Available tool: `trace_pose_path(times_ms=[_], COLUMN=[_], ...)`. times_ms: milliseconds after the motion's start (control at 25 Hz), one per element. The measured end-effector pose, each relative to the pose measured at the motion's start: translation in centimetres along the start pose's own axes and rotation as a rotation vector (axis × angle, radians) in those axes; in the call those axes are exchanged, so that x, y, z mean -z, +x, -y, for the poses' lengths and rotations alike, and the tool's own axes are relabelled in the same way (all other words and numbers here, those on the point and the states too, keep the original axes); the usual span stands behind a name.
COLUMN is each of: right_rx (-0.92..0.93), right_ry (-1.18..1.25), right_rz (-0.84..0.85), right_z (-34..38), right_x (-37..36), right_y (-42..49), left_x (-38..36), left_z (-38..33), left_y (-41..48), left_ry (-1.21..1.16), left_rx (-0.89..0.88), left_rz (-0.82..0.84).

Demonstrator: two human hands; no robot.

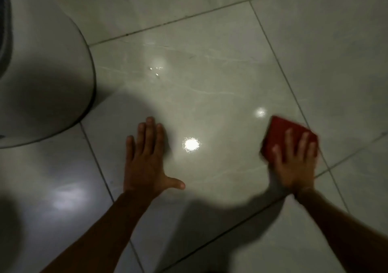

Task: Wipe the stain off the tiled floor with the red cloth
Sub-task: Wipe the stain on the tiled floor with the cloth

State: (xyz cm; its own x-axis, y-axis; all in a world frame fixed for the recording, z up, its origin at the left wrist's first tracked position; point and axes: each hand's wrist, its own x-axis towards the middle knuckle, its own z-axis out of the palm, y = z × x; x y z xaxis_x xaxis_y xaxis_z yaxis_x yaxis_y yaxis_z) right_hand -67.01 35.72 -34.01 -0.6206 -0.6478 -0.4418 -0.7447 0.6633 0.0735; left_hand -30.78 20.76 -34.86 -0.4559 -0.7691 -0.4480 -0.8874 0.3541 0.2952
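A folded red cloth (282, 131) lies flat on the pale glossy tiled floor (220, 79) at the right. My right hand (295, 163) presses down on it with spread fingers; hand and cloth are motion-blurred. My left hand (147, 157) rests flat on the same tile, palm down, fingers together, thumb out, holding nothing. A small wet patch with glinting droplets (156, 69) sits further away on the tile, above my left hand. No dark stain is plain to see.
A large rounded white object (42, 73) with a dark edge fills the left side, close to my left hand. Dark grout lines (168, 22) cross the floor. Light reflections (191, 144) shine between my hands. Shadow covers the near floor.
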Motion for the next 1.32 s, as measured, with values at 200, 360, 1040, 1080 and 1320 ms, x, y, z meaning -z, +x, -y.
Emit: trace_pose_path(times_ms=[200, 360, 1040, 1080, 1320], right_rx=[-0.022, 0.723, 0.565, 0.381, 0.569], right_ry=[0.187, -0.123, -0.181, -0.106, -0.046], right_rz=[-0.204, -0.133, -0.135, -0.120, -0.234], right_z=[17.2, 21.5, 17.9, 17.0, 31.6], right_x=[5.2, -0.1, 3.3, 5.2, 1.7], right_y=[10.1, 0.3, 5.4, 8.0, 4.2], left_x=[-0.5, 0.6, -0.1, -0.3, -0.6], left_z=[-0.3, -0.5, 6.3, 6.4, 5.2], left_y=[0.4, 0.5, -5.1, -5.0, -5.0], left_ry=[-0.043, -0.048, -0.123, -0.123, -0.065], left_rx=[0.033, 0.038, 0.038, 0.027, 0.044], left_rz=[-0.006, 0.055, -0.017, -0.036, -0.068])
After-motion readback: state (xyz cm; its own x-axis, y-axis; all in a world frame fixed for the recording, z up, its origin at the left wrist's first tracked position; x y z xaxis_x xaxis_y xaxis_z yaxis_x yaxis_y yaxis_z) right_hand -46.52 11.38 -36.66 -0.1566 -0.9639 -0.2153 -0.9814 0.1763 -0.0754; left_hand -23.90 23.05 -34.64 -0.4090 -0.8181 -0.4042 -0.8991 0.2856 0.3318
